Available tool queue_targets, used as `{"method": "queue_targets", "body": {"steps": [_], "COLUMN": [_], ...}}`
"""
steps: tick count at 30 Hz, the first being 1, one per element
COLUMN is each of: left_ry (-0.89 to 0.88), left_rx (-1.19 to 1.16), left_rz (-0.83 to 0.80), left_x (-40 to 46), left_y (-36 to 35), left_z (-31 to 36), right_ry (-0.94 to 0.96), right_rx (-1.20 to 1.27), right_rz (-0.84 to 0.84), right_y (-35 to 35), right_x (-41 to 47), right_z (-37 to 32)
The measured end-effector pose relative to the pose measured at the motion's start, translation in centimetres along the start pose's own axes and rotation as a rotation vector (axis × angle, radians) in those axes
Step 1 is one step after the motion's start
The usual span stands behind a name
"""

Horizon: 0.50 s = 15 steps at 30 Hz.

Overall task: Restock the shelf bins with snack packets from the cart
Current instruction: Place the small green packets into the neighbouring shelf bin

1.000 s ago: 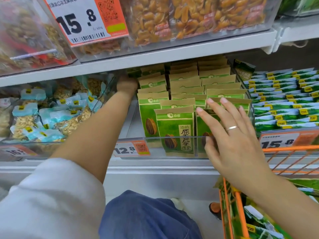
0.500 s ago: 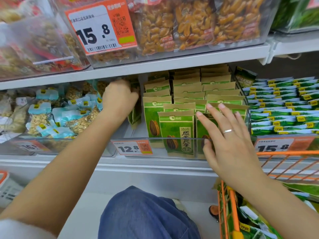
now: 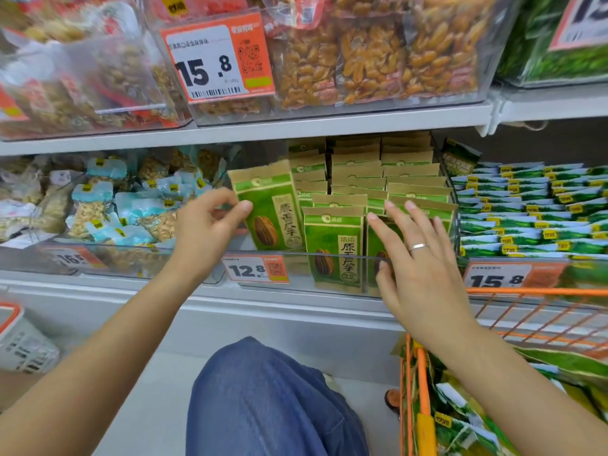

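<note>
Here, a green and tan sunflower seed packet (image 3: 268, 209) is pinched by the left hand (image 3: 205, 230), its thumb and fingers closed on the packet's left edge. The packet is held upright with a slight tilt, at the left end of the clear shelf bin (image 3: 329, 271), just beside the rows of like packets (image 3: 358, 189) that are stood up in it. The right hand (image 3: 419, 258) is laid flat against the front packets on the right side of the bin, fingers straight and spread; nothing is gripped by it. A silver ring (image 3: 418, 247) is worn on one of its fingers.

An orange price tag reading 12.8 (image 3: 256, 269) is fixed to the bin's front wall. To the left, a neighbouring bin is filled with pale blue nut packets (image 3: 98, 209); to the right, flat green packets (image 3: 533, 209) are stacked in rows. On the shelf above, bags of orange-brown snacks (image 3: 371, 51) are kept behind a tag marked 15.8 (image 3: 217, 60). An orange wire cart (image 3: 424, 406) is seen at the lower right, with more green packets (image 3: 460, 422) lying in it. A knee in blue fabric (image 3: 269, 399) is seen at the bottom centre.
</note>
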<state>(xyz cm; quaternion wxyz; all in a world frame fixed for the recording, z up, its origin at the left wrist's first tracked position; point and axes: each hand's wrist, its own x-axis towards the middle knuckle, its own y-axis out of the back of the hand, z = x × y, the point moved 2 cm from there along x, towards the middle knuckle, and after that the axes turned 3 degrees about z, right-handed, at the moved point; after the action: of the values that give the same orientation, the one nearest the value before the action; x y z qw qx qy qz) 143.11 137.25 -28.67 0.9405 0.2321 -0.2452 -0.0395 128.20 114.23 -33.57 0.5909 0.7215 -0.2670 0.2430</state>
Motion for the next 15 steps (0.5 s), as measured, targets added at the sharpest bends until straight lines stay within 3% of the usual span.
{"method": "queue_targets", "body": {"steps": [6, 11, 13, 15], "left_ry": [0.096, -0.008, 0.129, 0.449], "left_rx": [0.193, 0.410, 0.256, -0.158], "left_rz": [-0.130, -0.234, -0.311, -0.261], "left_x": [1.0, 1.1, 1.5, 3.2], "left_y": [-3.2, -2.6, -2.5, -2.9], "left_z": [-2.8, -2.0, -1.6, -2.2], "right_ry": [-0.007, -0.002, -0.002, -0.003], "right_rx": [-0.010, -0.011, -0.016, -0.026], "right_rz": [0.005, 0.028, 0.028, 0.024], "right_y": [-0.2, -0.2, -0.2, -0.3], "right_x": [0.2, 0.2, 0.2, 0.2], "right_z": [0.1, 0.1, 0.2, 0.2]}}
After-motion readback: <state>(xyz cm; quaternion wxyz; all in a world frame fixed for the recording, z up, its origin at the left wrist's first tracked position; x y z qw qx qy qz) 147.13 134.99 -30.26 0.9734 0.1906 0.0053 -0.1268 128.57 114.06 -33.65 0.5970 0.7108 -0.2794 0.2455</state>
